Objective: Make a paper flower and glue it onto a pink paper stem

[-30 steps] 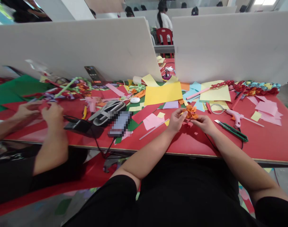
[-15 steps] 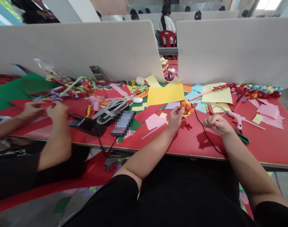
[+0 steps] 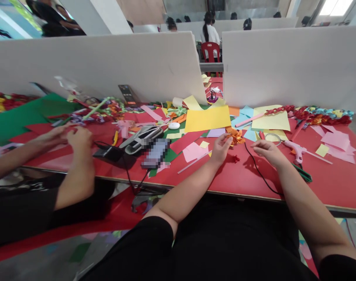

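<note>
An orange paper flower (image 3: 237, 136) is pinched between the thumb and fingers of my left hand (image 3: 221, 150), just above the red table. To its right, my right hand (image 3: 268, 153) hovers with its fingers stretched toward the flower and slightly apart, and I see nothing in it. A small red paper piece (image 3: 235, 159) lies on the table below the flower. Beyond my right hand rests a pink glue gun (image 3: 296, 150) with a clear glue stick in it. The glue gun's black cord passes between my hands.
Sheets of yellow paper (image 3: 207, 119) and pink paper (image 3: 337, 141) lie about, with paper chains (image 3: 324, 116) at the back right. A phone (image 3: 156, 153) and an open case (image 3: 143, 139) are to the left. A co-worker's hands (image 3: 78, 136) work at the far left. White partitions (image 3: 292, 66) stand behind.
My right hand has uncurled from a closed shape, its fingers now stretched out. The flower in my left hand has turned a little. The whole view has shifted slightly.
</note>
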A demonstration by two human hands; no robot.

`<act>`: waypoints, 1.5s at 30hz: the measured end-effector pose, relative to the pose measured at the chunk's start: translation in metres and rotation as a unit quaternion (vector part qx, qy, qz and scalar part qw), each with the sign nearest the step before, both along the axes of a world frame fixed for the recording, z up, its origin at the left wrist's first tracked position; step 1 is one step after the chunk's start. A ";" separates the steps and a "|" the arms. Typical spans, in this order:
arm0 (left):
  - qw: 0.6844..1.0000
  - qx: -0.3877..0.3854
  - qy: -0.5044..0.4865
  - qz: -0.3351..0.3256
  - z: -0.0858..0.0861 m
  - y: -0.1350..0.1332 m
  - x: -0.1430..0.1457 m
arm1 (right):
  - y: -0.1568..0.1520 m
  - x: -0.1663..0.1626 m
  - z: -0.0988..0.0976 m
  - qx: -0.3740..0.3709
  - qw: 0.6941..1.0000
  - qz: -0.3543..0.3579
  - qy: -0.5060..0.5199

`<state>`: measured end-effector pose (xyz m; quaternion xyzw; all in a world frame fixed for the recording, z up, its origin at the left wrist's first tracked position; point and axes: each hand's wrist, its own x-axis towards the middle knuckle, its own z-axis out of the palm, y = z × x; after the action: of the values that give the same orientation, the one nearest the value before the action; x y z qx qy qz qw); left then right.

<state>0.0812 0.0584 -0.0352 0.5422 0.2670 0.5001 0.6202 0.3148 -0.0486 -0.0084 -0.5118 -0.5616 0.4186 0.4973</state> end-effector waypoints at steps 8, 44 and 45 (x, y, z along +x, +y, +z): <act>0.995 0.074 0.023 -0.065 0.005 -0.014 -0.001 | 0.014 -0.012 -0.015 0.022 0.995 -0.090 0.044; 0.995 -0.010 0.004 -0.101 -0.013 -0.015 0.008 | -0.001 -0.050 -0.021 0.354 0.880 -0.149 -0.278; 0.993 -0.025 -0.005 -0.112 -0.011 -0.016 0.007 | -0.003 -0.050 -0.019 0.364 0.872 -0.146 -0.291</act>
<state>0.0884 0.0429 -0.0465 0.5507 0.2138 0.4229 0.6871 0.2645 -0.0512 -0.0278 -0.4698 -0.7124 -0.0611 0.5177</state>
